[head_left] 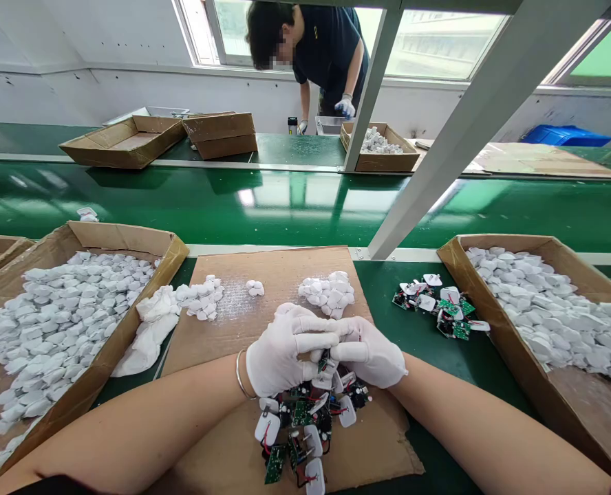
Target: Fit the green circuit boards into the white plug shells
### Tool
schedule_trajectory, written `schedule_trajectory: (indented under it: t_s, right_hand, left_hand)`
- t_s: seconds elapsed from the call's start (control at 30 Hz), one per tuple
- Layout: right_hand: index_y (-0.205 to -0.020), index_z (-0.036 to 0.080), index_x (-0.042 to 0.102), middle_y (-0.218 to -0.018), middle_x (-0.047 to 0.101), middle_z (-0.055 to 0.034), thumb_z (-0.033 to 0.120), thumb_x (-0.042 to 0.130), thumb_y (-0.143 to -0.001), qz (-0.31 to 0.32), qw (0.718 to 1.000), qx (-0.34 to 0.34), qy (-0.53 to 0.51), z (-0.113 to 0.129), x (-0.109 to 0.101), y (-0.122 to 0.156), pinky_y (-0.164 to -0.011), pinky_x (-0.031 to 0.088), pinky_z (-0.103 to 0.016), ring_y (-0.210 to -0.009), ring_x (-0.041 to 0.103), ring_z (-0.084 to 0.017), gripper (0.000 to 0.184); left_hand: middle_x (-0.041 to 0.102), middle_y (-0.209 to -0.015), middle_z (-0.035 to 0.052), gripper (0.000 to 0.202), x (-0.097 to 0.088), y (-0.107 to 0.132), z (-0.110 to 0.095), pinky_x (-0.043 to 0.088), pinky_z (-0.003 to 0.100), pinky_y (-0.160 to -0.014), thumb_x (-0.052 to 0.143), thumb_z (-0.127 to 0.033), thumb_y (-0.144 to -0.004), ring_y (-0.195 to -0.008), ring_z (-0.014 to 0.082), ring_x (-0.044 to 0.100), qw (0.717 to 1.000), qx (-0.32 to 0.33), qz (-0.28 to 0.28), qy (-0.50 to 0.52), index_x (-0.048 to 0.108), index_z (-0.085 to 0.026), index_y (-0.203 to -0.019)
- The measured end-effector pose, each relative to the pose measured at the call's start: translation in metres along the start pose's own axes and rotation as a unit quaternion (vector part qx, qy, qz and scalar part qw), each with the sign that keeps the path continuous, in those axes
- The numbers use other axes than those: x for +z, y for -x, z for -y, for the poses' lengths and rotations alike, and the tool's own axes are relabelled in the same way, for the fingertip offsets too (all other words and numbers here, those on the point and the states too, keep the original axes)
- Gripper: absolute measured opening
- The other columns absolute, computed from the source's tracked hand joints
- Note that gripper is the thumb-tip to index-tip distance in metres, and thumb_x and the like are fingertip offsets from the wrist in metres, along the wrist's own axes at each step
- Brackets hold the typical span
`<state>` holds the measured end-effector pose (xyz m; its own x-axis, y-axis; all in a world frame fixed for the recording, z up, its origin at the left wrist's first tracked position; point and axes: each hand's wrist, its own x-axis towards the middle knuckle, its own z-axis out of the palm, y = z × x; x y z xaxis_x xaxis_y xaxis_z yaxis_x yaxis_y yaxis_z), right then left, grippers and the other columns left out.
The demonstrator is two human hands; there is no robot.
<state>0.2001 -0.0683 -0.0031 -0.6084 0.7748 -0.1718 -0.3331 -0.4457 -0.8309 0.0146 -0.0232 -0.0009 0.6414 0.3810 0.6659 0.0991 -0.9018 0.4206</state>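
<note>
My left hand and my right hand, both in white gloves, meet over the cardboard sheet. Their fingers are closed around a small circuit-board assembly, mostly hidden by the gloves. Just below lies a heap of similar circuit-board assemblies with green boards, red and black wires and white plastic pieces. Beyond my fingers sits a pile of small white plastic pieces. Another pile of white pieces and a tiny cluster rest further left.
Cardboard boxes of white pieces flank me, one left and one right. More circuit-board assemblies lie on the green table. A crumpled white glove touches the left box. Across the green belt, behind a slanted post, a person bends down.
</note>
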Motion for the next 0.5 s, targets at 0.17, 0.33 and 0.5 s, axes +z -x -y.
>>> schedule_trajectory:
  t_s: [0.17, 0.33, 0.5]
  right_hand:
    - [-0.082, 0.01, 0.068, -0.065, 0.068, -0.0056, 0.035, 0.069, -0.081, -0.055, 0.998, -0.003, -0.005, -0.0046, 0.0028, -0.0031, -0.06, 0.052, -0.029, -0.058, 0.063, -0.016, 0.025]
    - [-0.112, 0.013, 0.061, -0.076, 0.065, -0.0029, 0.032, 0.079, -0.07, -0.045, 0.995, -0.057, -0.069, -0.0019, 0.0077, -0.0078, -0.069, 0.051, -0.031, -0.072, 0.063, -0.017, 0.049]
    - [-0.091, 0.013, 0.063, -0.073, 0.063, -0.002, 0.026, 0.079, -0.071, -0.042, 0.998, -0.044, -0.005, -0.0062, 0.0009, -0.0059, -0.063, 0.052, -0.029, -0.064, 0.062, -0.015, 0.03]
  left_hand:
    - [0.071, -0.105, 0.0082, 0.047, -0.0018, -0.0007, 0.0039, 0.048, 0.037, -0.083, 0.075, -0.044, -0.073, -0.092, 0.021, 0.066, 1.0, -0.014, 0.012, 0.019, 0.061, -0.024, -0.113]
    - [0.07, -0.106, 0.0088, 0.025, -0.0084, -0.0063, 0.005, 0.052, 0.036, -0.084, 0.076, -0.032, -0.074, -0.095, 0.0205, 0.065, 0.994, -0.064, 0.005, 0.086, 0.067, -0.022, -0.094]
    - [0.068, -0.109, 0.0105, 0.031, -0.0077, -0.0023, 0.0013, 0.054, 0.037, -0.086, 0.08, -0.035, -0.07, -0.102, 0.0218, 0.065, 0.981, -0.124, -0.021, 0.145, 0.066, -0.02, -0.093]
